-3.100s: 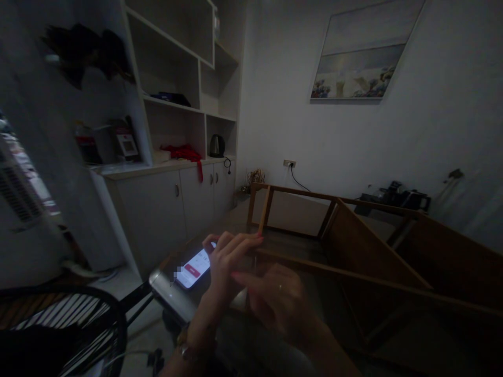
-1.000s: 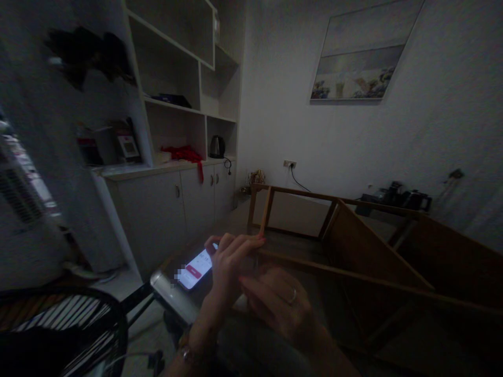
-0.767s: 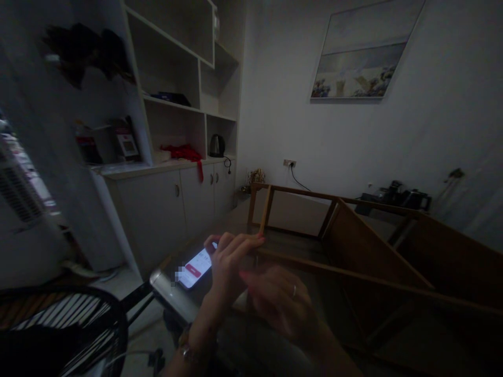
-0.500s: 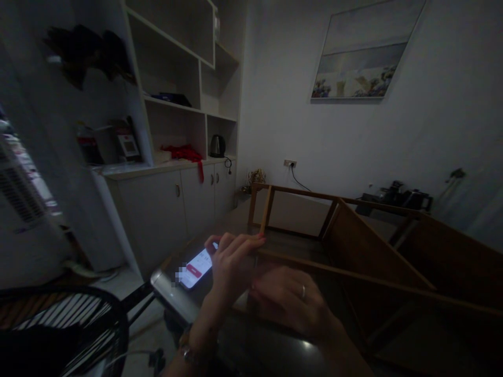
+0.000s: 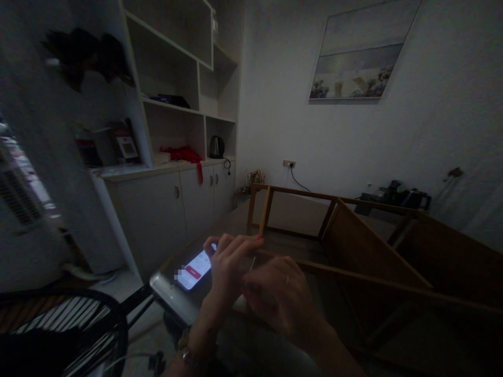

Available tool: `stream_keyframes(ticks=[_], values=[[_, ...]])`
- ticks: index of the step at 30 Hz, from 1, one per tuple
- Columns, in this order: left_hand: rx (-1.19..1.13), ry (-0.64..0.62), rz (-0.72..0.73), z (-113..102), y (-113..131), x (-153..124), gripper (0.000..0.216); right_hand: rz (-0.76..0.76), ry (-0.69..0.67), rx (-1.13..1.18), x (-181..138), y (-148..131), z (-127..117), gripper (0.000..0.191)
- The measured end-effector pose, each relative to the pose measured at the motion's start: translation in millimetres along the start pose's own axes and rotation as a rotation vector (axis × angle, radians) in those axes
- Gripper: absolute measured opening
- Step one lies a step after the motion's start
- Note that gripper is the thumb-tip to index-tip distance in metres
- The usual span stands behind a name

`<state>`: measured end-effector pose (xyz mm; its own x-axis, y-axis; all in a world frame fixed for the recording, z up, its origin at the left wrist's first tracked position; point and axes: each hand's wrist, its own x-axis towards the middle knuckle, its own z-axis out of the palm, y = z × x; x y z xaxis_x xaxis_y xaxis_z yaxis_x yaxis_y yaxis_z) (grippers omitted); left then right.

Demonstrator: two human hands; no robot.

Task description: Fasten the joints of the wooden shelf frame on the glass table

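Note:
A brown wooden shelf frame [image 5: 341, 272] lies on its side across the dark table. My left hand [image 5: 230, 264] grips its near corner, fingers laid over the top and their tips by the crosspiece. Just right of it, my right hand [image 5: 281, 298] is closed, thumb and fingers bent together at the same corner. A thin pale line shows beside its fingertips, but what it pinches is too dark and blurred to make out. A phone [image 5: 194, 269] with a lit screen lies on the table left of my left hand.
The table's rounded silver edge [image 5: 173, 298] runs at the front left, with a black woven chair [image 5: 113, 324] beside it. A white cabinet [image 5: 153, 204] stands behind, holding a kettle [image 5: 216, 147] and red cloth [image 5: 184, 154]. Dark appliances [image 5: 412, 199] sit at the back right.
My right hand has shifted slightly left and upward, turning at the wrist, with its fingers more tightly bent. My left hand keeps its place on the frame's corner.

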<state>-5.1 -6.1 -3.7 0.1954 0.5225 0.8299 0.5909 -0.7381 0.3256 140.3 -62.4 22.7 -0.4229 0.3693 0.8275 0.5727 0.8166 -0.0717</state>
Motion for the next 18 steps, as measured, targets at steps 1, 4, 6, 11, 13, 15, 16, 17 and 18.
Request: stream_keyframes(ticks=[1,4,6,11,13,15,16,17,18], values=[[-0.005,-0.003,0.007,0.0,-0.8,-0.4,0.02,-0.009,-0.011,-0.012,-0.8,-0.2,0.3,0.011],[-0.002,0.051,0.024,3.2,-2.8,-1.3,0.021,-0.039,-0.04,-0.024,-2.1,1.6,-1.5,0.017],[0.005,0.071,0.014,5.9,-3.0,-1.7,0.02,-0.064,-0.053,0.008,-1.7,4.4,-5.2,0.02],[0.016,0.066,0.013,5.2,-2.3,-2.6,0.021,-0.111,-0.132,0.053,0.3,10.1,-14.8,0.023],[0.003,0.031,0.02,3.2,-2.5,-2.5,0.022,-0.1,-0.128,0.064,0.2,10.0,-14.6,0.021],[-0.006,0.015,0.026,2.3,-2.9,-2.0,0.024,-0.09,-0.1,0.06,-0.7,8.5,-11.4,0.016],[-0.007,0.026,0.029,2.4,-3.1,-1.6,0.025,-0.083,-0.079,0.051,-1.3,7.3,-9.0,0.013],[-0.008,0.044,0.033,2.8,-3.2,-1.2,0.027,-0.076,-0.051,0.036,-2.0,5.9,-6.2,0.011],[-0.008,0.062,0.038,3.4,-3.2,-0.9,0.03,-0.065,-0.018,0.016,-2.8,4.3,-3.2,0.01]])
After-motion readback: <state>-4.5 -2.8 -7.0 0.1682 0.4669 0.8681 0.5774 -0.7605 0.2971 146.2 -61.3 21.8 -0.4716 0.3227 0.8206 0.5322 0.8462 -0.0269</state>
